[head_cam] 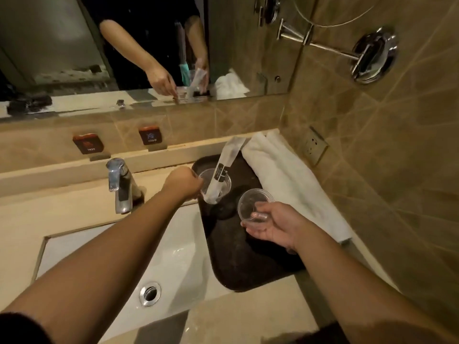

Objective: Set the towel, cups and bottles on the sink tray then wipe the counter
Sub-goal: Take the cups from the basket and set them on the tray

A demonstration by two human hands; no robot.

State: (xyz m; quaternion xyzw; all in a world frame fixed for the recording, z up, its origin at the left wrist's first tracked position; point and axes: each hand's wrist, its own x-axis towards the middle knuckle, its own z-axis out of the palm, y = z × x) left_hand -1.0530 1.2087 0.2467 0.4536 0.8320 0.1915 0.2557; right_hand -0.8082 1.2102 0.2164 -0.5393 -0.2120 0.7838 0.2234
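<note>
A dark tray (238, 264) lies on the counter to the right of the sink. A folded white towel (293, 180) rests along the tray's right edge by the wall. My left hand (183, 182) grips a clear cup (218, 184) standing at the tray's far end, with a long white sachet (226, 165) sticking out of it. My right hand (275, 224) holds a second clear cup (253, 204), tilted, just above the tray's middle. No bottles are in view.
A white sink basin (173, 256) with a chrome drain (149, 293) sits on the left, and a chrome tap (119, 184) stands behind it. A mirror, HOT and COLD signs, a wall socket (313, 145) and a chrome wall fitting (372, 55) surround the beige counter (243, 319).
</note>
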